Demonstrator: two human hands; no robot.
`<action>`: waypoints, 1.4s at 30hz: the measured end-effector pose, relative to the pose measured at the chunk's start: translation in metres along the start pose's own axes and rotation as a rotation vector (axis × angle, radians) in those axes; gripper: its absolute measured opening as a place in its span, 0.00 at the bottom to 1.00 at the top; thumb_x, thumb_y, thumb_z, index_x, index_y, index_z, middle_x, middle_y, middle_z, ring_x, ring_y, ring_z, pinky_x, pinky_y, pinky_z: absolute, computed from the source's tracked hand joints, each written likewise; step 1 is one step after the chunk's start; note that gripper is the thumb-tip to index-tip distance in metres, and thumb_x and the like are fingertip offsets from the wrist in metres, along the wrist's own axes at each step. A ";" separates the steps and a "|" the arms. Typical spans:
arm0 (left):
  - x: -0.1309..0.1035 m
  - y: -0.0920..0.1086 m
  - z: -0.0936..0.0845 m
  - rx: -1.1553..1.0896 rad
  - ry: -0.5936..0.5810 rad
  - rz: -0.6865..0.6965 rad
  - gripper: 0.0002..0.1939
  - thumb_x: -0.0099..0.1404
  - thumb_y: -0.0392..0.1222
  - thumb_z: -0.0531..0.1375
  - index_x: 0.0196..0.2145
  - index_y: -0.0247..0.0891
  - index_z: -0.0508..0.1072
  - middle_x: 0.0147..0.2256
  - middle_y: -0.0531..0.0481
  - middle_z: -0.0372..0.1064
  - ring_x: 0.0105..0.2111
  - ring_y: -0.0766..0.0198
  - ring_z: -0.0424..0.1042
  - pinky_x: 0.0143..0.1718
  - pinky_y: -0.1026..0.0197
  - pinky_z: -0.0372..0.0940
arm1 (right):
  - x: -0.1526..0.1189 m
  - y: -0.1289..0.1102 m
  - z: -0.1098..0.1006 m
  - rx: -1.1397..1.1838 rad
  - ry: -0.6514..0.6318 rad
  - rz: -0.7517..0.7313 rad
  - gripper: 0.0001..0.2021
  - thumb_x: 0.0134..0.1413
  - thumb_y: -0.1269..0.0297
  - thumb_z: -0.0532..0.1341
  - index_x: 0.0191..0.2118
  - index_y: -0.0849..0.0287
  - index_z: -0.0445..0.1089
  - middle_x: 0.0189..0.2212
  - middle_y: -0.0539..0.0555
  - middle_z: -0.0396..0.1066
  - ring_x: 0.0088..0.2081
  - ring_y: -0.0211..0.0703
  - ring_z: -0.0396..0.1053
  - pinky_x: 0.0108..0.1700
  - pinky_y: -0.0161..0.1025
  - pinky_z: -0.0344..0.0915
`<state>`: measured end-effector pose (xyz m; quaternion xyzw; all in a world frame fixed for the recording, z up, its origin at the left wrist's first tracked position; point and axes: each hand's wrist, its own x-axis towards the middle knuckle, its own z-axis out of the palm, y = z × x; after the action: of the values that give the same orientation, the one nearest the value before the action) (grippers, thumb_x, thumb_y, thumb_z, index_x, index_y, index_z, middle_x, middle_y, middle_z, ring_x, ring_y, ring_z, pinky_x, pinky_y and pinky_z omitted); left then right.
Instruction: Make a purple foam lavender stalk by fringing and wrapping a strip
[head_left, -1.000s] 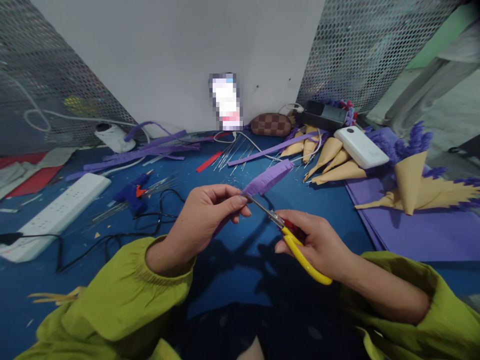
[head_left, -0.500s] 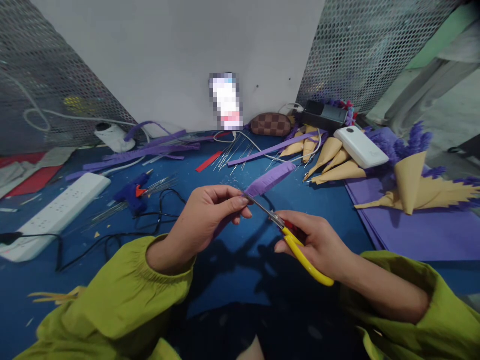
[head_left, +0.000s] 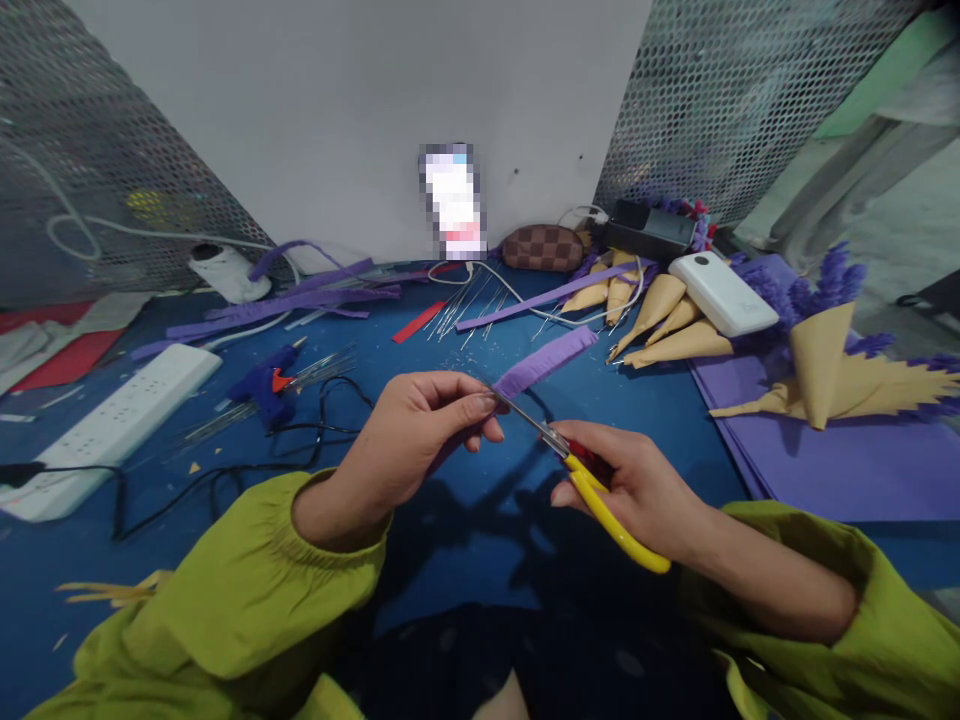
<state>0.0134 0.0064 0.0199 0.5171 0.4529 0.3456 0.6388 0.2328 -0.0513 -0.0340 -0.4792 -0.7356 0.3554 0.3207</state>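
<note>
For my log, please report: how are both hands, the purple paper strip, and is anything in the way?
Left hand pinching purple paper strip. Right hand holding yellow-handled scissors, blades at strip's pinched end. Nothing visible in the way.

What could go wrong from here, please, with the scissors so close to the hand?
The scissors reach the fingertips of the left hand, so a slip might nick one. The purple strip seems held only near its lower end, so its free end could sway and spoil a cut. The left sleeve is near a black cord and might snag it.
</note>
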 end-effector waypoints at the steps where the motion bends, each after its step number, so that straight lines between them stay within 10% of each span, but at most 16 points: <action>1: 0.000 0.001 0.000 -0.004 -0.002 -0.008 0.07 0.56 0.40 0.68 0.25 0.35 0.77 0.21 0.50 0.73 0.20 0.70 0.65 0.22 0.67 0.59 | 0.000 0.000 0.000 -0.002 0.000 -0.001 0.20 0.55 0.47 0.64 0.44 0.59 0.73 0.26 0.49 0.64 0.26 0.36 0.59 0.28 0.33 0.58; 15: 0.003 0.003 -0.003 -0.094 -0.054 -0.140 0.07 0.54 0.41 0.69 0.24 0.36 0.77 0.20 0.52 0.72 0.18 0.72 0.63 0.20 0.69 0.57 | 0.001 -0.001 -0.002 0.179 -0.077 0.026 0.19 0.56 0.49 0.63 0.43 0.61 0.74 0.26 0.48 0.63 0.26 0.35 0.55 0.28 0.31 0.57; 42: 0.001 -0.002 0.002 -0.026 0.088 0.112 0.04 0.56 0.38 0.68 0.27 0.36 0.79 0.23 0.51 0.75 0.22 0.70 0.67 0.25 0.68 0.61 | 0.000 0.001 0.001 -0.044 0.047 -0.066 0.20 0.56 0.49 0.64 0.47 0.60 0.71 0.28 0.50 0.67 0.27 0.36 0.62 0.29 0.32 0.60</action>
<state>0.0152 0.0060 0.0174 0.5174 0.4465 0.4091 0.6047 0.2325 -0.0512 -0.0355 -0.4701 -0.7508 0.3170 0.3388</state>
